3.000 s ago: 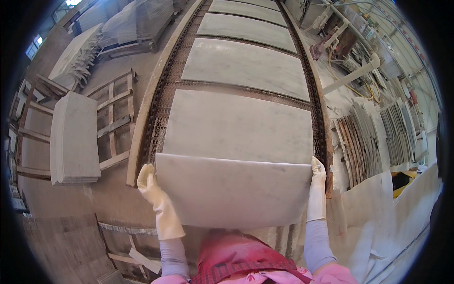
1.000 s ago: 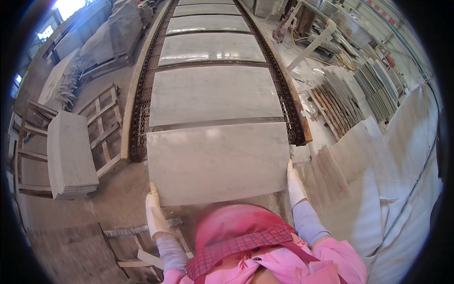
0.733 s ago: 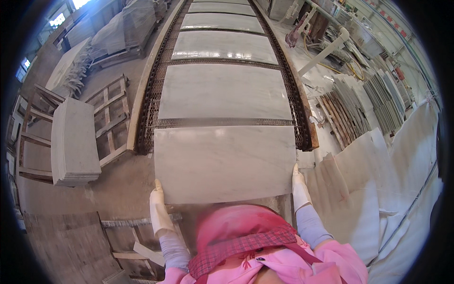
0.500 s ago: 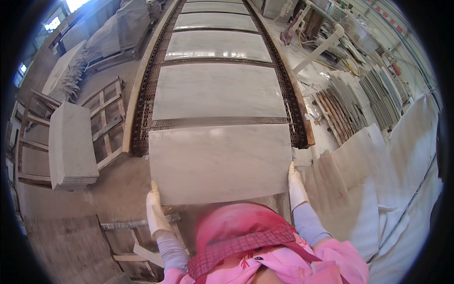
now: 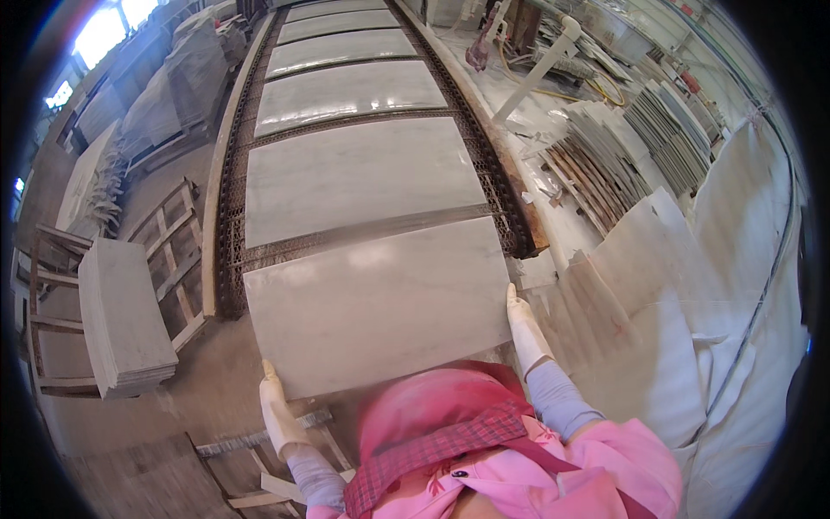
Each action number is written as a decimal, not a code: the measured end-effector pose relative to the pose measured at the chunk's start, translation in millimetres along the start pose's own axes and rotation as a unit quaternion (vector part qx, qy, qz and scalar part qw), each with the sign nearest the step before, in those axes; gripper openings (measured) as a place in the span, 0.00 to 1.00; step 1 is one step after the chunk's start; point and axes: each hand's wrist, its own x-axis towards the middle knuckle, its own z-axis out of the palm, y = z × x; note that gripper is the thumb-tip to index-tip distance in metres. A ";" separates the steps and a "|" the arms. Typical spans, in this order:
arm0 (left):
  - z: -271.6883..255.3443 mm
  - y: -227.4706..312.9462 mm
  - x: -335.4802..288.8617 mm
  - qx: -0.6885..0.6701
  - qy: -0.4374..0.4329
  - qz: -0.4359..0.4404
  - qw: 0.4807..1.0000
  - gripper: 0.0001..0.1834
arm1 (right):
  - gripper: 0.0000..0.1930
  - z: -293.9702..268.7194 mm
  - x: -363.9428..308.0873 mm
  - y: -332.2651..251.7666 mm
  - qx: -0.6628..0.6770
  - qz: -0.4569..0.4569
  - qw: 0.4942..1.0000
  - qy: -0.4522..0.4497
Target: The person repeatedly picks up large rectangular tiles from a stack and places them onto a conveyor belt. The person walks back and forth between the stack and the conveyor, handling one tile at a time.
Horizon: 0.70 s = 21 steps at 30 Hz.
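A pale stone slab (image 5: 380,303), rectangular with faint grey veining, spans the space between my two gloved hands. Its far part overlaps the near end of a chain conveyor (image 5: 230,277), while the near edge comes up close to my red apron (image 5: 441,402). My left hand (image 5: 273,402), in a cream glove, is closed on the slab's left edge near the front corner. At the right edge, my right hand (image 5: 523,324) grips in the same way. Both thumbs show along the sides; the other fingers are hidden under the stone. Another slab (image 5: 363,177) lies just beyond on the conveyor.
Several more slabs (image 5: 350,93) line the conveyor further off. To the left, stacked slabs (image 5: 125,316) lean by a wooden frame (image 5: 177,259). Slabs (image 5: 596,164) stand in rows at the right, near white sheeting (image 5: 692,311). A wooden pallet (image 5: 259,471) lies low left.
The view has turned, so the conveyor now appears slanted and further left. The gap between the held slab and the one beyond has widened, mostly at its left. Both hands keep their grip.
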 end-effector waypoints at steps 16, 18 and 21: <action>-2.5 -6.7 19.1 -0.117 -0.026 0.034 0.992 0.50 | 0.45 1.6 -14.1 2.2 -0.004 0.009 1.000 -0.006; -2.8 -3.4 9.6 -0.091 -0.017 0.047 0.995 0.49 | 0.45 0.2 -15.1 0.0 -0.005 0.008 1.000 -0.009; -9.8 6.2 4.5 0.041 -0.010 0.044 0.998 0.49 | 0.45 -2.8 -18.3 -4.9 -0.005 0.005 1.000 -0.012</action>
